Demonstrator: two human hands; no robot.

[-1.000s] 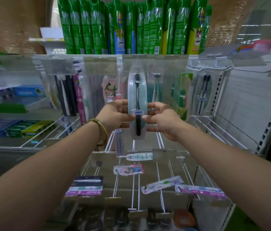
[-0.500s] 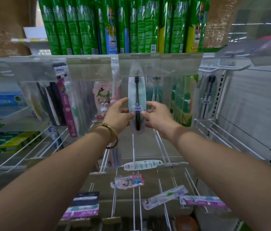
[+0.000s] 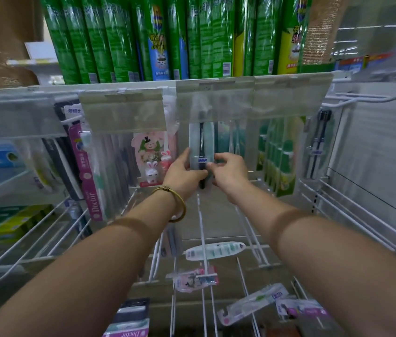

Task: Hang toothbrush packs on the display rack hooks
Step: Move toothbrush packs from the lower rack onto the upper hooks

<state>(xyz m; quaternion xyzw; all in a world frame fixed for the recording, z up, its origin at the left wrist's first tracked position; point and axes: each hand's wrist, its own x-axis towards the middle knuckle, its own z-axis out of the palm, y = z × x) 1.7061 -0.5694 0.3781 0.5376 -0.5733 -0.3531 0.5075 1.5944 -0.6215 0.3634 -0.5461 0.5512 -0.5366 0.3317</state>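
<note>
You hold one toothbrush pack (image 3: 201, 142) upright, your left hand (image 3: 184, 171) and right hand (image 3: 229, 172) each pinching a side.

Your fingers close on the pack's two long edges, level with the blue band on its handle. Above the grip, its top passes behind the lower edge of the clear label flap (image 3: 215, 98), so you cannot tell whether it sits on a hook. Just left of the grip hangs a cartoon rabbit pack (image 3: 152, 159). To the right are pale packs, then green packs (image 3: 279, 154), so the room on both sides is narrow. Below the grip, white wire hooks (image 3: 200, 215) jut towards you with open gaps between them. The pack is a long, clear, rounded blister holding a black brush, head up.
</note>
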